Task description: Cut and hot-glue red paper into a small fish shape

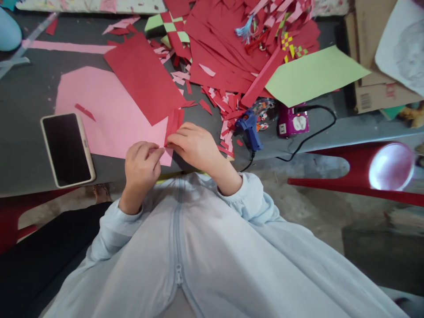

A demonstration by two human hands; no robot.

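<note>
Near the table's front edge, my right hand (195, 143) pinches the lower end of a small folded red paper strip (174, 123). My left hand (142, 165) is closed beside it, fingertips close to the same end; what lies between them is too small to make out. Both hands are over the lower right corner of a large pink paper sheet (102, 110). A red paper rectangle (145, 77) overlaps the pink sheet just above the strip.
A phone (68, 150) lies at the left. Red sheets and scraps (218, 53) pile up behind. To the right are a blue glue gun (251, 130), a purple box (293, 121) with a black cable, green paper (314, 77) and cardboard (374, 97).
</note>
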